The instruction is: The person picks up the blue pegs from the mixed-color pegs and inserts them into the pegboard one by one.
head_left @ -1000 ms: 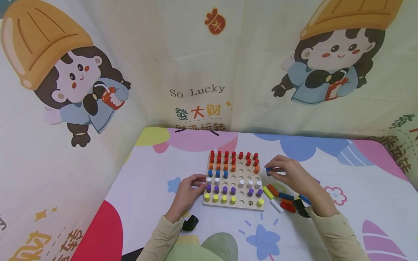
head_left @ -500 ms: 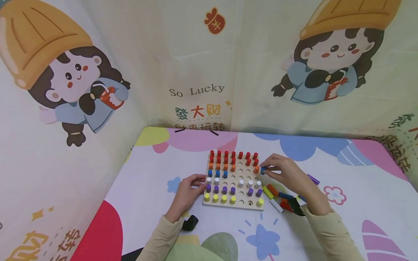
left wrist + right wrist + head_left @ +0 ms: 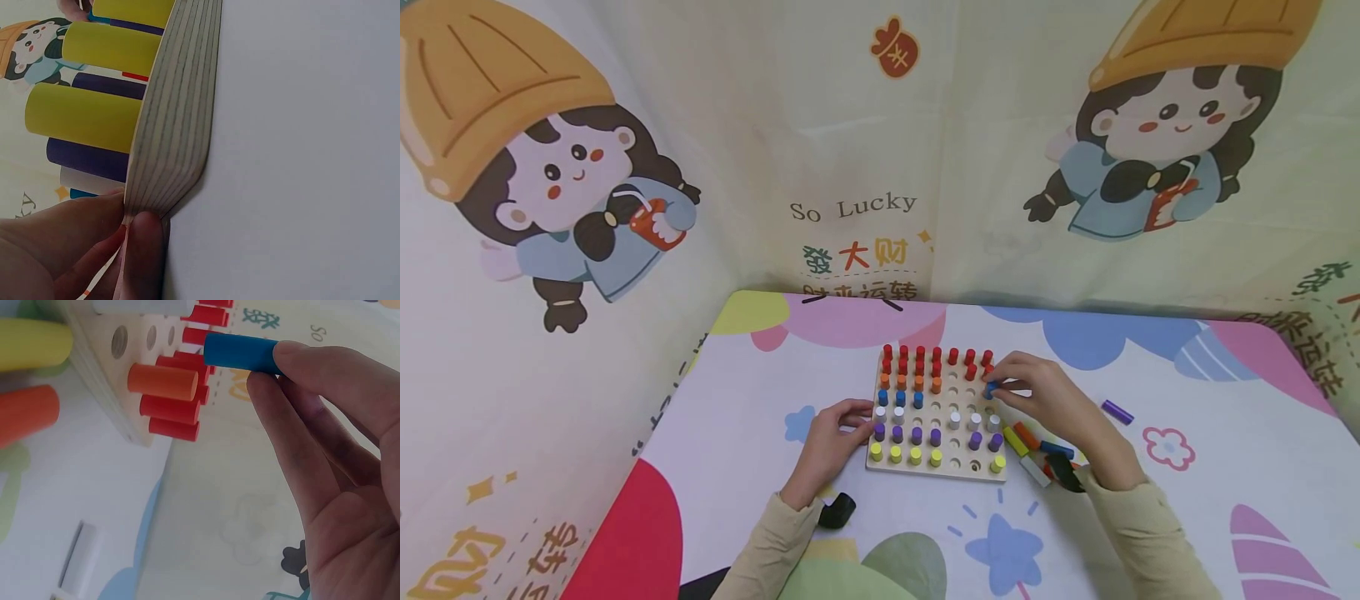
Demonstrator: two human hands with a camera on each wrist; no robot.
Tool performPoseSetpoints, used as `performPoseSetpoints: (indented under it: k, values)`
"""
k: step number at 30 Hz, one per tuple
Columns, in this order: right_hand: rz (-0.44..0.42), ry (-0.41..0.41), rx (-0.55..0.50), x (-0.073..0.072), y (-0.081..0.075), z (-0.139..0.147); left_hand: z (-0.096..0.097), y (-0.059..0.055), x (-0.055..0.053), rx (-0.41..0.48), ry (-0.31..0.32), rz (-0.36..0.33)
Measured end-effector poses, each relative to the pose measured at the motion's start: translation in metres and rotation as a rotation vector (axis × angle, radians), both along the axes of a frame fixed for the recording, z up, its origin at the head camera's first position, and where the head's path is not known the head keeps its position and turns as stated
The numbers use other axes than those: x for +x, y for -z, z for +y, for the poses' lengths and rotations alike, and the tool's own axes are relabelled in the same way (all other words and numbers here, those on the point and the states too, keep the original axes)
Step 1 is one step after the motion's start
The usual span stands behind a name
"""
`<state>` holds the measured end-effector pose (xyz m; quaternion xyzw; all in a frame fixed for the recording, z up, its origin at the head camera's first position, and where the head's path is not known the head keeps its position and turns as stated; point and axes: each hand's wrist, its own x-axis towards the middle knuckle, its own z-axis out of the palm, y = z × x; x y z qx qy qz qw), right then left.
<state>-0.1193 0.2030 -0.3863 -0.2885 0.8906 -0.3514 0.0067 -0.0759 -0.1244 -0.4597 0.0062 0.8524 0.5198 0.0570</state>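
Note:
A wooden pegboard (image 3: 936,477) bears rows of upright coloured pegs: red at the far side, then orange, blue, white, purple and yellow nearest. My right hand (image 3: 1048,396) pinches a blue peg (image 3: 240,353) between thumb and fingertips. In the right wrist view the peg's free end points at the board, apart from it, near a standing orange peg (image 3: 162,382). My left hand (image 3: 831,437) grips the board's left edge, thumb and finger on either side of it in the left wrist view. Open holes (image 3: 119,342) show in several rows.
Loose pegs lie right of the board, among them a yellow one (image 3: 1016,442), an orange one (image 3: 1027,435), a blue one (image 3: 1057,450) and a white one (image 3: 1034,472). A purple peg (image 3: 1117,412) lies farther right. My right wrist partly hides the pile.
My right hand has moved left with the blue peg, from beside the board to over its right-hand column. The purple peg has come into full view. My left hand stays put.

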Motion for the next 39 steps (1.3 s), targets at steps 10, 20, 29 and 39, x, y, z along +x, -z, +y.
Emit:
performPoseSetpoints:
  k: [10, 20, 29, 39]
  values:
    - [-0.013, -0.009, 0.011, -0.001, -0.002, -0.011, 0.0, 0.0, -0.001, 0.002, -0.005, -0.011]
    - [-0.044, -0.008, 0.039, -0.002, -0.001, -0.021, 0.0, 0.0, -0.001, 0.001, 0.0, -0.01]
    - [0.015, -0.044, 0.087, -0.005, -0.001, -0.03, 0.0, -0.001, 0.0, -0.006, -0.001, -0.009]
    - [-0.051, -0.034, 0.107, -0.008, 0.0, -0.041, -0.001, 0.0, -0.001, -0.009, 0.001, -0.006]
